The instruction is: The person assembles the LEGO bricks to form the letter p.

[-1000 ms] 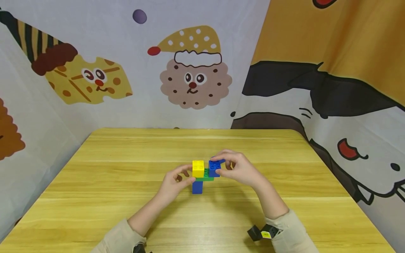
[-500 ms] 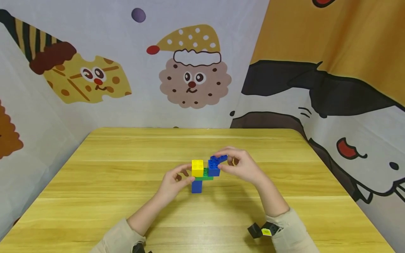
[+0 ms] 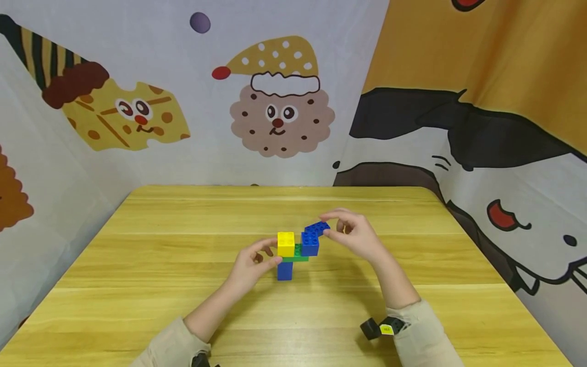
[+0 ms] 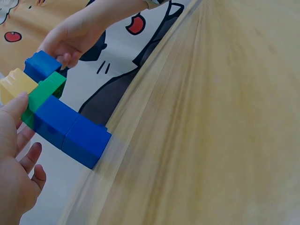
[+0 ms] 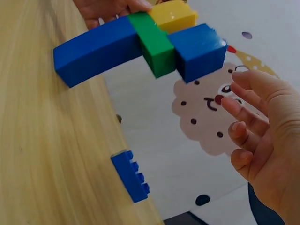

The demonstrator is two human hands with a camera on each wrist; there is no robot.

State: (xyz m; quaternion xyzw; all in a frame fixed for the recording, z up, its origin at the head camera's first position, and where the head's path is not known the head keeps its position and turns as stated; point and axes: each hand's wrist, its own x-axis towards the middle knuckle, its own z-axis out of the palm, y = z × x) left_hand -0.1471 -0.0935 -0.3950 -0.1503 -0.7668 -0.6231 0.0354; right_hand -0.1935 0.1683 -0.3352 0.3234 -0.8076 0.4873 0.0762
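A built group of toy building blocks stands upright in the middle of the table. Its column of blue blocks (image 3: 285, 271) bears a green block (image 3: 300, 258), topped by a yellow block (image 3: 286, 244) on the left and a blue block (image 3: 310, 245) on the right. My left hand (image 3: 247, 264) pinches the group around the yellow and green blocks, thumb in front. Close to the right blue block, my right hand (image 3: 355, 235) has its fingers loosely bent and holds nothing; the right wrist view shows a gap between them. Behind lies a loose studded blue block (image 5: 130, 176).
The wooden table (image 3: 183, 219) has its far edge against a cartoon-printed cloth (image 3: 183, 168). A black wrist camera (image 3: 382, 328) is strapped at the right sleeve, low over the table.
My right hand has let go of the right blue block and moved slightly up and right. More of the loose blue block behind shows. The left hand has hardly moved.
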